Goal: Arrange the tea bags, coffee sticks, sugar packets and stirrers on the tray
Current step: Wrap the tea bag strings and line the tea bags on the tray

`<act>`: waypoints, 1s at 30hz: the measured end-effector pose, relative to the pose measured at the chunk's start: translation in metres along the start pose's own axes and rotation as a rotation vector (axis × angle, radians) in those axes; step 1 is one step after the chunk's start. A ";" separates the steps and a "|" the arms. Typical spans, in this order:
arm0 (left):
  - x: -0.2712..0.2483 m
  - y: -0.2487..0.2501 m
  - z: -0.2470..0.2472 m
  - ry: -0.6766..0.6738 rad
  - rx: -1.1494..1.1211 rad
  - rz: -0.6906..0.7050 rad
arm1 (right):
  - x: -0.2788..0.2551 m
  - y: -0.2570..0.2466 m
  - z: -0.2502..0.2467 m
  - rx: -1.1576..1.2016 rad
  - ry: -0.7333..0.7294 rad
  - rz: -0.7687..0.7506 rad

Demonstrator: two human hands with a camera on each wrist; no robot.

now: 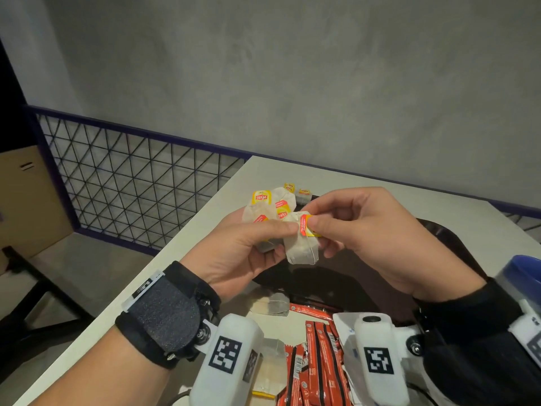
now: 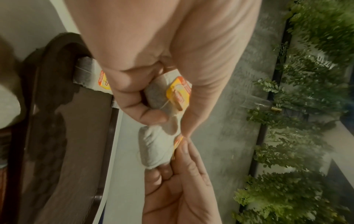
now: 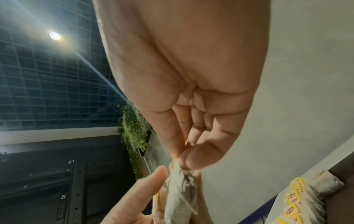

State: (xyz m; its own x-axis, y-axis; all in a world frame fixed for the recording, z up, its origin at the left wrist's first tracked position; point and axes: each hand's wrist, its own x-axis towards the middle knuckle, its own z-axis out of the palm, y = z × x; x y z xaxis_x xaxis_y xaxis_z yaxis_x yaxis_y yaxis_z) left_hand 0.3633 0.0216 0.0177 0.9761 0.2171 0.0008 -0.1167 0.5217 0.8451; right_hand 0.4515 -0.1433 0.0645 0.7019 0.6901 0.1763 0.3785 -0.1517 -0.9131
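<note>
Above the dark brown tray [image 1: 448,238], my left hand [image 1: 278,230] grips a bunch of white tea bags [image 1: 263,212] with yellow and red tags. My right hand [image 1: 311,225] pinches the tag of one tea bag [image 1: 301,249], which hangs between the two hands. In the left wrist view this tea bag [image 2: 153,148] sits just beyond my left hand's fingers [image 2: 151,115], with the tray [image 2: 67,128] to the left. The right wrist view shows my right hand [image 3: 182,159] pinching at the top of the bag [image 3: 180,200]. Red coffee sticks [image 1: 319,353] lie in a pile near me.
More tea bags [image 1: 303,194] lie at the tray's far end, and loose ones [image 1: 272,303] rest on the white table [image 1: 205,253] near my left wrist. A mesh railing [image 1: 131,177] runs past the table's left edge. A blue-lidded container [image 1: 524,276] stands at the right.
</note>
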 end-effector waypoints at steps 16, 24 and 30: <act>0.003 -0.003 -0.004 0.041 0.161 -0.027 | 0.000 0.000 -0.003 -0.150 0.031 -0.115; 0.006 -0.004 -0.008 0.031 0.157 -0.007 | 0.000 0.002 -0.005 -0.051 0.035 -0.103; 0.005 -0.003 -0.006 0.018 0.173 0.015 | 0.001 0.007 -0.004 -0.105 -0.030 -0.090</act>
State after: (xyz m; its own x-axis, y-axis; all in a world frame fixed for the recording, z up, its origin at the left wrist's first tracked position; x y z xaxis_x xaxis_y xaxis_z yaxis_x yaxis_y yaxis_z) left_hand 0.3670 0.0261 0.0115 0.9710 0.2390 0.0057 -0.0963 0.3688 0.9245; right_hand 0.4572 -0.1458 0.0600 0.6443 0.7251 0.2430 0.5014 -0.1607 -0.8501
